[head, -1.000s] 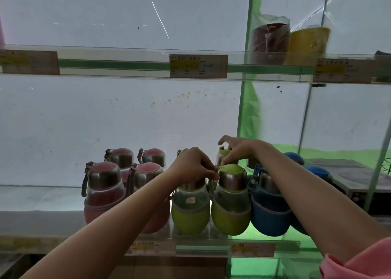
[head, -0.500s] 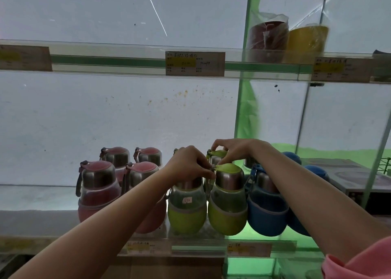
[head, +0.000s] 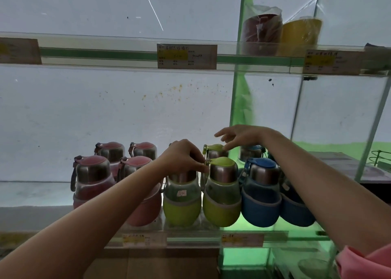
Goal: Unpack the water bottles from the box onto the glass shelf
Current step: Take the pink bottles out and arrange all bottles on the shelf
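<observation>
Right hand (head: 243, 136) lifted off upright green bottle (head: 215, 150).

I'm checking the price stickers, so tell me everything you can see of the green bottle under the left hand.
The green bottle stands upright in the front row on the glass shelf, between a pink bottle and a second green bottle. Its lower body wears a lime, soft-looking sleeve; above that is clear glass or plastic, then a brushed-metal collar. A small white sticker with handwritten red digits sits on the clear part. The left hand covers its cap, fingers curled over the top.
</observation>
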